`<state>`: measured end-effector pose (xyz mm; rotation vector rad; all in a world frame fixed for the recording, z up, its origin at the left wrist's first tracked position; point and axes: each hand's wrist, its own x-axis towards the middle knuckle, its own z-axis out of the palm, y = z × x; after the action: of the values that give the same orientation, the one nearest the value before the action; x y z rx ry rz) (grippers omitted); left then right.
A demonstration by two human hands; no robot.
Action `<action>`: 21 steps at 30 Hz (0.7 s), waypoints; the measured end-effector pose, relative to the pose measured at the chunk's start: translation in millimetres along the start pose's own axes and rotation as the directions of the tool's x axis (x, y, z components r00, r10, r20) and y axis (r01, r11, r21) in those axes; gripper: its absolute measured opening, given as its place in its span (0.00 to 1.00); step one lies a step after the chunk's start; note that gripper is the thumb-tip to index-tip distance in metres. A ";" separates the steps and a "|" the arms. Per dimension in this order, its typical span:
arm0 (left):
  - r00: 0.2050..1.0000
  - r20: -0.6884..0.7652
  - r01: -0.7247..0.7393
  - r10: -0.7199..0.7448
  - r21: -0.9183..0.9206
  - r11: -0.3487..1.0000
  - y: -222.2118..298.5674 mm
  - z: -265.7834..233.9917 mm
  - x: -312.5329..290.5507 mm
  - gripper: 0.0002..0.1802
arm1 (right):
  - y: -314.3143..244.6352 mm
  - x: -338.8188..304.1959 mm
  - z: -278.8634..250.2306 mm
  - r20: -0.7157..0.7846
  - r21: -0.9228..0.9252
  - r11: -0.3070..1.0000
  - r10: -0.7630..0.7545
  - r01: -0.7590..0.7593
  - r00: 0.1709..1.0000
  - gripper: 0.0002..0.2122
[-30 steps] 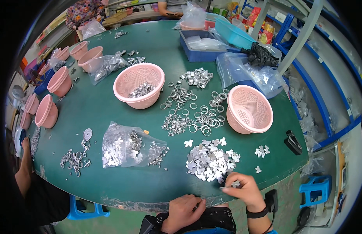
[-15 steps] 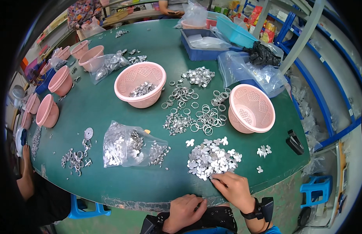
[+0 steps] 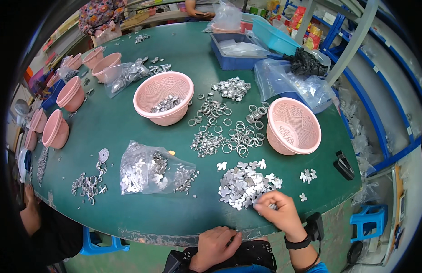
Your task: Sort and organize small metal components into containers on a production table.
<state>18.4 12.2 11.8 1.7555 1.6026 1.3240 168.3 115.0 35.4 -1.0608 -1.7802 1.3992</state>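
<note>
A heap of flat silver flower-shaped metal pieces lies on the green table in front of me. At the heap's near right edge is my right hand, its fingers curled and slightly blurred. Silver flower-shaped pieces show under the curled fingers, held in the hand. My left hand rests at the table's front edge, loosely closed, and nothing shows in it. Right of the heap lie a small cluster of the same pieces and a single one.
Behind the heap are silver rings and small metal bits. Two pink baskets stand beyond, the left one holding metal parts. A clear bag of pieces lies left; a black stapler lies right. Other people are around the table.
My right hand has lifted off the heap's near edge and moved right, fingers curling inward with silver pieces under them. My left hand stays put.
</note>
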 end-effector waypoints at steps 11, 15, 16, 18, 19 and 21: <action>1.000 -0.008 -0.004 0.004 0.027 1.000 -1.5 0.5 -1.7 0.07 | -10.0 -8.1 0.0 0.158 -0.557 0.807 -0.128 0.196 0.979 0.07; 0.999 0.030 -0.015 0.012 0.106 0.994 -2.6 0.2 -2.8 0.07 | -18.6 -20.3 -11.7 0.192 -0.477 0.878 0.138 -0.030 0.972 0.09; 0.999 0.032 -0.017 0.014 0.118 0.993 -2.3 0.4 -3.0 0.07 | -17.7 -20.9 -11.8 0.189 -0.478 0.878 0.140 -0.033 0.972 0.09; 0.999 0.032 -0.014 0.010 0.114 0.993 -1.9 0.8 -3.0 0.07 | -14.1 -21.1 -11.1 0.068 -0.458 0.889 0.027 0.007 0.997 0.10; 1.000 0.030 -0.009 0.006 0.114 0.993 -2.1 0.7 -2.7 0.07 | -11.7 -20.1 -8.5 0.066 -0.457 0.890 0.028 0.005 0.997 0.10; 1.000 0.027 -0.011 0.008 0.111 0.994 -2.6 1.6 -2.7 0.07 | -8.5 -18.3 -1.5 0.148 -0.540 0.837 -0.008 0.087 0.989 0.11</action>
<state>18.7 10.8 8.0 1.8398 1.6846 1.2328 176.5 98.7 44.0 -1.2064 -2.3774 0.9635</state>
